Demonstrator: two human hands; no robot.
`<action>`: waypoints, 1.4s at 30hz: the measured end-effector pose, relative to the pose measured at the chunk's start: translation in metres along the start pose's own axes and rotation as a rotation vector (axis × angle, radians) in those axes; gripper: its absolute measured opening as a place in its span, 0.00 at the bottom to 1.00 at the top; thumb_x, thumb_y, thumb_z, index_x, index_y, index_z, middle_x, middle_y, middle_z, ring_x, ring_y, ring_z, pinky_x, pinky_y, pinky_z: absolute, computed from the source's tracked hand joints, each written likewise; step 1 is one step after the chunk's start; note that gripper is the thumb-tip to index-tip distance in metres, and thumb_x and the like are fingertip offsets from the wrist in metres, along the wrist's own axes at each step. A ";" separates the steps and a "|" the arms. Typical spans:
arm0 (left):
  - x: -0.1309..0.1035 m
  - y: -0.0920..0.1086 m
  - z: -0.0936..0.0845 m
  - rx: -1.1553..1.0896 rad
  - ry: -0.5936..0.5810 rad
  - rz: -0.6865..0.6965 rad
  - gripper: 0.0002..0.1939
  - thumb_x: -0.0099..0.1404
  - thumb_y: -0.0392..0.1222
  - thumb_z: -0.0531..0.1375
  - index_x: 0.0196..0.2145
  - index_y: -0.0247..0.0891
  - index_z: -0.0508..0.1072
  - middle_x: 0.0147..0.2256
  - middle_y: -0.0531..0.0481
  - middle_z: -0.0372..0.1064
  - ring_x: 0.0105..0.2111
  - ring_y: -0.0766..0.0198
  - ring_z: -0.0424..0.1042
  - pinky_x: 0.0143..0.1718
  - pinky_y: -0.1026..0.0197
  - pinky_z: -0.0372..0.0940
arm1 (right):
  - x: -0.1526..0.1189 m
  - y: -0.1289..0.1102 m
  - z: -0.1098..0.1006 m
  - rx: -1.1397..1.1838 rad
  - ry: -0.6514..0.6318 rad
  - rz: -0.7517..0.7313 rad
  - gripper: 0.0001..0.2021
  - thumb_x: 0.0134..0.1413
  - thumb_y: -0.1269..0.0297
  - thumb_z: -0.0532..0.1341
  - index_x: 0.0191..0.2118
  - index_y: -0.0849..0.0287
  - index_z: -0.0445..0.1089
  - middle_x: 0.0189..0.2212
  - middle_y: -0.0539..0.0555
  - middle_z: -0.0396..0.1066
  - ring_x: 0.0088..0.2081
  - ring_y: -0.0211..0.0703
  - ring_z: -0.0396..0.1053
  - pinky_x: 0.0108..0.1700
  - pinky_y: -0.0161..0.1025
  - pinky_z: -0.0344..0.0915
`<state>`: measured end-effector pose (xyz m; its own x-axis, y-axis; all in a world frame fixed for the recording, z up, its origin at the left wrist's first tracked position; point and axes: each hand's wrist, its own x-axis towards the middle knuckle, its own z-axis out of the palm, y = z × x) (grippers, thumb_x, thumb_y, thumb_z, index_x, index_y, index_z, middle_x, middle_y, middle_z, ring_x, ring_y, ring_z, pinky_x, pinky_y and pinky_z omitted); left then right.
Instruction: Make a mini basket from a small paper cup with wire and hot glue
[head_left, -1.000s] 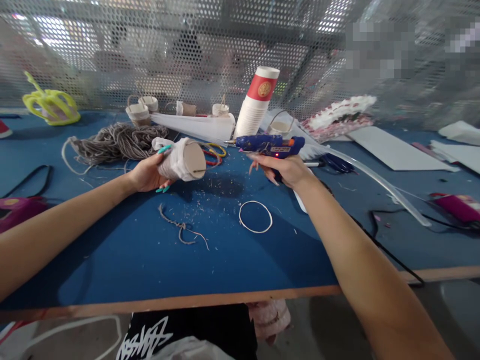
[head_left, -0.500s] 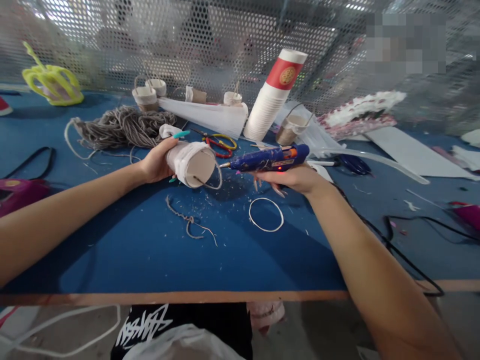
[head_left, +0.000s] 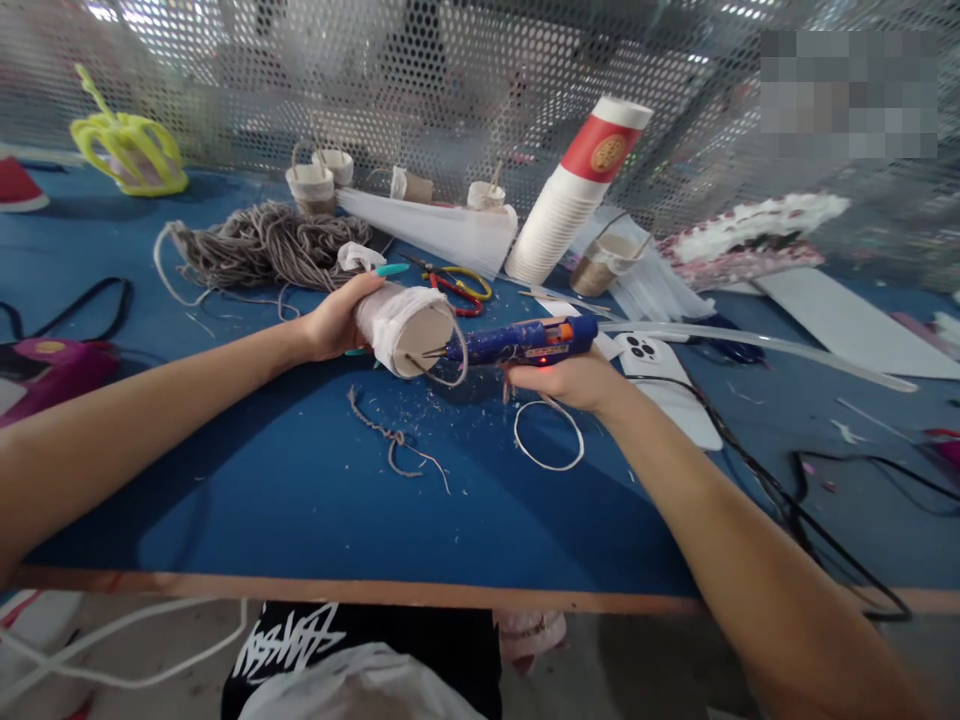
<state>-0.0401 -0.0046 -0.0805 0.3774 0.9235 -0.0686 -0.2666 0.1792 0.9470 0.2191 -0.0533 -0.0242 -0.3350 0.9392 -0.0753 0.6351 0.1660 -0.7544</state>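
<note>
My left hand (head_left: 337, 318) is wrapped round a paper cup (head_left: 397, 325) that lies tilted on its side, its open mouth turned to the right. White fabric covers the cup's rim, and a thin cord handle loops from it. In my right hand (head_left: 566, 378) is a blue hot glue gun (head_left: 517, 342) with a red light on and a clear glue stick (head_left: 757, 345) out of its back. The nozzle points left, at the cup's mouth beside the cord; whether it touches is unclear. Below lie a knotted grey cord (head_left: 397, 440) and a white ring (head_left: 549, 435).
Grey yarn (head_left: 266, 245), red-and-yellow-handled scissors (head_left: 457, 285), a leaning cup stack (head_left: 566, 190) and several small cord-handled cups stand behind. A white phone (head_left: 667, 390) and a black cable (head_left: 757, 480) lie right. A yellow basket shape (head_left: 135, 155) sits at back left.
The glue gun has moved left and slightly down, bringing its nozzle to the cup's mouth. The white phone by my right wrist shows more. The whole view has shifted a little.
</note>
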 end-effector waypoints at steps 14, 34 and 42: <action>0.002 -0.004 -0.001 0.009 -0.007 -0.064 0.17 0.57 0.56 0.54 0.32 0.38 0.66 0.21 0.53 0.64 0.19 0.67 0.65 0.23 0.65 0.61 | -0.002 -0.002 0.007 -0.063 0.063 -0.009 0.05 0.35 0.69 0.61 0.17 0.57 0.64 0.15 0.47 0.65 0.18 0.35 0.62 0.21 0.34 0.59; 0.003 -0.004 -0.002 -0.017 -0.002 -0.054 0.17 0.56 0.55 0.55 0.33 0.37 0.68 0.22 0.52 0.65 0.22 0.65 0.68 0.25 0.64 0.63 | -0.007 -0.009 0.013 0.007 0.076 -0.125 0.09 0.36 0.72 0.59 0.17 0.57 0.57 0.13 0.44 0.59 0.16 0.31 0.57 0.17 0.32 0.53; 0.002 -0.004 0.001 -0.019 0.015 -0.056 0.18 0.55 0.56 0.56 0.32 0.38 0.66 0.20 0.52 0.65 0.19 0.67 0.65 0.21 0.65 0.61 | -0.008 -0.009 0.013 0.026 0.060 -0.097 0.08 0.37 0.72 0.58 0.19 0.56 0.56 0.12 0.43 0.56 0.14 0.30 0.54 0.15 0.32 0.51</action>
<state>-0.0376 -0.0036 -0.0841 0.3786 0.9169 -0.1260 -0.2626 0.2370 0.9354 0.2066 -0.0660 -0.0258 -0.3514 0.9355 0.0375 0.5828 0.2499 -0.7733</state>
